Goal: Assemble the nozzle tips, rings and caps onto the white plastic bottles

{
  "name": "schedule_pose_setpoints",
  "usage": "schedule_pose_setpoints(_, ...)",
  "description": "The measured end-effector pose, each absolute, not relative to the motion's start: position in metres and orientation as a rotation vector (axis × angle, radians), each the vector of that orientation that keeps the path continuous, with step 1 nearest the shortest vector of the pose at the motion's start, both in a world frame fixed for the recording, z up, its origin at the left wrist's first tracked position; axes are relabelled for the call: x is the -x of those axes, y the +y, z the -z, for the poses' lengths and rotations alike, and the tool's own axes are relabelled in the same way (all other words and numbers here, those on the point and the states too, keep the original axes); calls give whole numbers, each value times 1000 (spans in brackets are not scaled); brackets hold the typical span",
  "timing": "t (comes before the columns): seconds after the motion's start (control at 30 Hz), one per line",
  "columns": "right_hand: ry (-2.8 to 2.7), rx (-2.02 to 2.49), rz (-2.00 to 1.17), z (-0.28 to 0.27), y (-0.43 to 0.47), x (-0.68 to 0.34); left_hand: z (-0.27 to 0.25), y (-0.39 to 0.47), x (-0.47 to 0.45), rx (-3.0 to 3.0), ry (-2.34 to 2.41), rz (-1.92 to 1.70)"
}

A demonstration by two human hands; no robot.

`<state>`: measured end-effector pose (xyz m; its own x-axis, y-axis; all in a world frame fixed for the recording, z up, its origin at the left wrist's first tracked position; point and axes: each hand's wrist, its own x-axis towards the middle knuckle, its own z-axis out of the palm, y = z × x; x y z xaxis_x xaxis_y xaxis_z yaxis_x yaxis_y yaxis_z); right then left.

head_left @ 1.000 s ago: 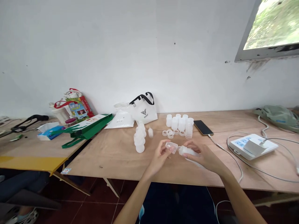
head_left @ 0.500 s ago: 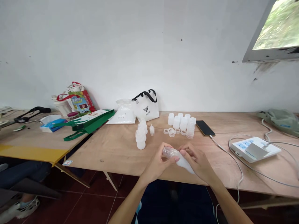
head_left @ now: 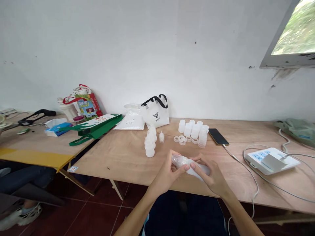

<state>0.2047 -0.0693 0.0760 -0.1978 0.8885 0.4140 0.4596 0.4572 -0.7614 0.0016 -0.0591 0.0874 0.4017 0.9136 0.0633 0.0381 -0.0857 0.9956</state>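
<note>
My left hand (head_left: 169, 170) and right hand (head_left: 211, 175) meet over the near edge of the tabletop (head_left: 128, 157). Between them I hold a small white bottle (head_left: 200, 169) lying on its side, just above the wood. My right grip wraps the bottle's body; my left grip pinches the clear cap (head_left: 179, 160) at its neck, thumb and fingertips closed on it.

Just beyond my left hand stand a few capped bottles (head_left: 149, 144) in a short row, with one small clear cap (head_left: 161, 137) beside them. Farther back is a cluster of open bottles (head_left: 193, 128), with loose rings (head_left: 183, 140) lying in front of them. A phone (head_left: 218, 136) lies right of that cluster, its cable running toward a white power strip (head_left: 272, 161) at far right. Against the wall sit a white bag (head_left: 155, 114) and a plastic pouch (head_left: 130, 119). A green bag (head_left: 94, 129) lies at left, across the gap to the next table.
</note>
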Motion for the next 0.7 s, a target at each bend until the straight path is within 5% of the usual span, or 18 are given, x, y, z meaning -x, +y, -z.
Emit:
schedule_pose_setpoints(0.3, -1886, 1062, -90, -65, -70, -210, -94, -61, 0, -1511, 885, -846)
schedule_pose_setpoints(0.53, -1764, 1052, -740, -73, -70, -207, -108, -68, 8, -1628, 949, -852)
schedule_pose_setpoints(0.7, -1721, 967, -947, -74, -74, -195, -117, -63, 19, -1760, 922, -1184)
